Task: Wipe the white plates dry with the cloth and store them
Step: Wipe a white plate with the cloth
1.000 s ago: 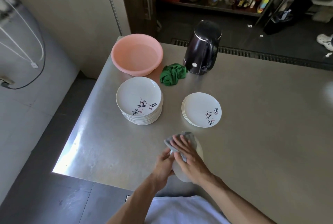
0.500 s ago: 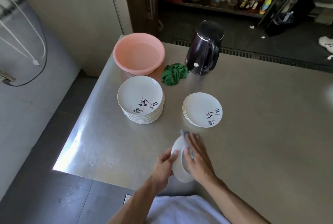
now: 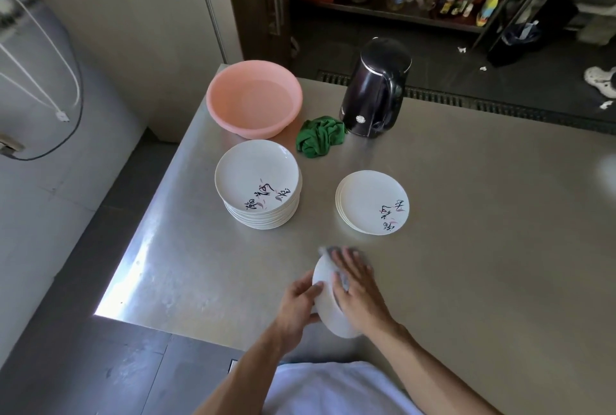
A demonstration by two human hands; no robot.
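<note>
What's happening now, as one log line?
step: drying | left hand: grips white plate, tilted | right hand: presses grey cloth on it | on table: tall plate stack, short plate stack

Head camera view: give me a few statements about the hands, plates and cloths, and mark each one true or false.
1. The left hand holds a steeply tilted white plate. True.
2. The right hand is idle. False: its fingers press a grey cloth against the plate.
3. The green cloth lies beside the dark kettle. True.
4. The taller plate stack is the one farther from the pink basin. False: it stands right by the basin, and the lower stack is farther away.
</note>
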